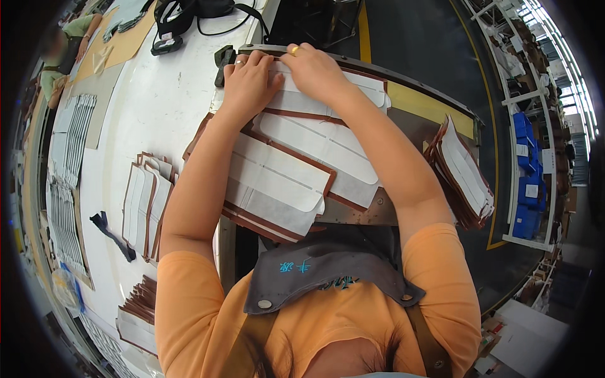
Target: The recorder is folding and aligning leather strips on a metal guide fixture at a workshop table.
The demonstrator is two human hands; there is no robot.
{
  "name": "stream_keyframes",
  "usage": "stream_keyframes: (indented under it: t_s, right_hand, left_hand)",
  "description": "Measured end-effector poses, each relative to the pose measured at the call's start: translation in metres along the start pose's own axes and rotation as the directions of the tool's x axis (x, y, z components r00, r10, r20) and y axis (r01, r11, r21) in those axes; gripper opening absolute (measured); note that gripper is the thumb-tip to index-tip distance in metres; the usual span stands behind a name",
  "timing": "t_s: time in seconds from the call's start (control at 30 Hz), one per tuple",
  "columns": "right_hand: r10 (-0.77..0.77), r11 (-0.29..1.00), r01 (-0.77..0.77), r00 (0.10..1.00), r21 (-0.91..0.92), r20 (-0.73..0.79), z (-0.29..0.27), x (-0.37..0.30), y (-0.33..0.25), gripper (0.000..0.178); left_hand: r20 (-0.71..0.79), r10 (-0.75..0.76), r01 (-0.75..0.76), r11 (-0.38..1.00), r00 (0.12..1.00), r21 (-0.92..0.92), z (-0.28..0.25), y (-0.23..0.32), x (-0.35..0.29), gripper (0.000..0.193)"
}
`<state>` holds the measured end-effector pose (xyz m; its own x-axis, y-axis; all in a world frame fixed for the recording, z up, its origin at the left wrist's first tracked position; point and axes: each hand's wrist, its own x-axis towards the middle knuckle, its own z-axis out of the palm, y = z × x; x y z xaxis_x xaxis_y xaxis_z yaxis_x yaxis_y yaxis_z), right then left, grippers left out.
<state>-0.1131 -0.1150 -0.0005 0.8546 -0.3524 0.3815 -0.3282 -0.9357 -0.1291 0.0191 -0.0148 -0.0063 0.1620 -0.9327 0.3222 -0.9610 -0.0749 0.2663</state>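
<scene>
At the far edge of the metal-topped work surface lies a flat white panel with brown edges (359, 87). My left hand (251, 85) rests at its left end, fingers over the far edge and the thumb apart. Beside it my right hand (313, 70), with a yellow band on one finger, has its bent fingers drawn together on the panel's far edge; its fingertips are partly hidden. Nearer to me overlap another brown-edged white panel (321, 148) and a stack of such panels (277, 173), under my forearms.
A metal bar (353, 61) runs along the far edge, with a black clamp-like part (224, 65) at its left. Brown-edged panel bundles stand at right (463, 173) and left (148, 201). A black strap (113, 236) lies on the white table. Another person (66, 57) works at far left.
</scene>
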Motion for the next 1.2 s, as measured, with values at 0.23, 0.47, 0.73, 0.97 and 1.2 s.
stream_keyframes:
  t_s: [0.23,0.47,0.73,0.97,1.2]
  right_hand:
    - [0.242,0.970,-0.241,0.970,-0.036,0.017,-0.036,-0.054,0.034,0.016]
    - [0.472,0.758,-0.596,0.781,0.263,0.410,-0.077,-0.039,0.029,0.023]
    - [0.810,0.257,-0.255,0.583,0.932,-0.064,-0.120,-0.070,0.004,0.026]
    - [0.435,-0.437,-0.533,0.579,0.724,0.689,-0.069,-0.089,-0.063,0.030]
    - [0.220,0.966,-0.182,0.951,0.182,-0.216,-0.045,-0.095,-0.011,0.026]
  left_hand:
    - [0.060,-0.007,-0.006,0.975,0.998,0.222,-0.005,0.013,0.000,0.036]
    - [-0.347,-0.147,0.087,0.979,0.926,-0.183,0.004,-0.002,0.003,0.043]
    - [-0.503,-0.282,-0.072,0.815,0.817,-0.575,-0.012,-0.010,0.017,0.035]
    - [-0.149,0.110,-0.131,0.981,0.983,-0.144,-0.026,0.019,-0.003,0.020]
    - [0.208,0.226,-0.222,0.974,0.952,-0.044,-0.023,0.041,-0.018,0.026]
